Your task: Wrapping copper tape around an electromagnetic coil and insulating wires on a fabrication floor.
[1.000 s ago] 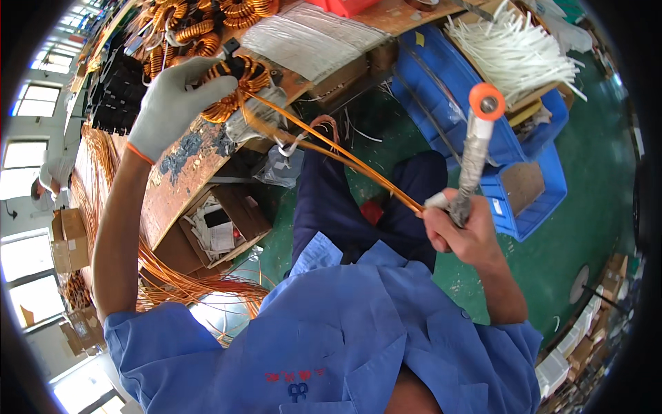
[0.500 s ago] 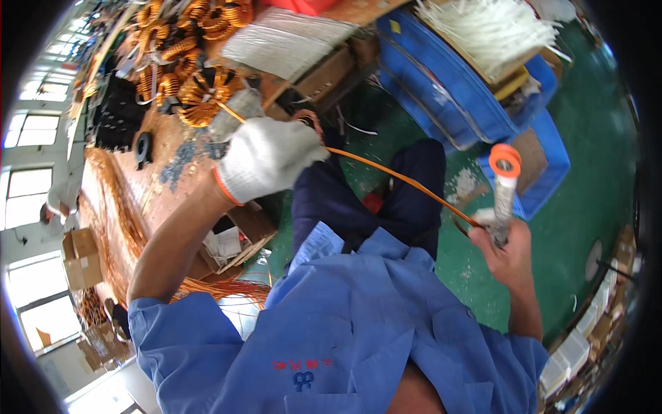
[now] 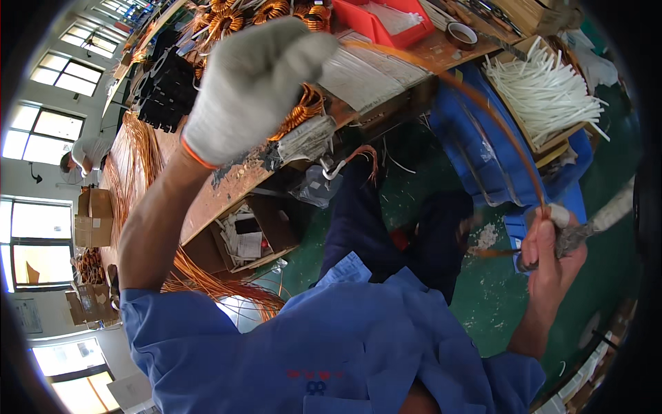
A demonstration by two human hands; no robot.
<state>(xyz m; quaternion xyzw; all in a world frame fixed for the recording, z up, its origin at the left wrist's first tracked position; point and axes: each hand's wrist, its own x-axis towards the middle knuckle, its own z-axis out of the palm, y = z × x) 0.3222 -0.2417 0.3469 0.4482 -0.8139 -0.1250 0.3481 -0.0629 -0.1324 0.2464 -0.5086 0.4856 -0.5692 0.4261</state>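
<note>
Wire [image 3: 507,127] arcs over the blue bin [image 3: 463,150]! The gloved left hand [image 3: 252,86], raised near one end, is curled and blurred; I can't tell whether it grips. The bare right hand [image 3: 554,259] clutches a wrapped tool [image 3: 607,212] where the wire meets it. A copper coil [image 3: 303,110] shows below the left hand.

Motion blurs your gloved left hand [image 3: 255,86], its finger grip unclear; it hides part of the copper-wound coil [image 3: 303,114]. The copper-coloured wire [image 3: 507,131] smears between your 2 hands. The view's dark edge cuts off the tape-wrapped tool [image 3: 610,212] in your right hand [image 3: 555,259].
</note>
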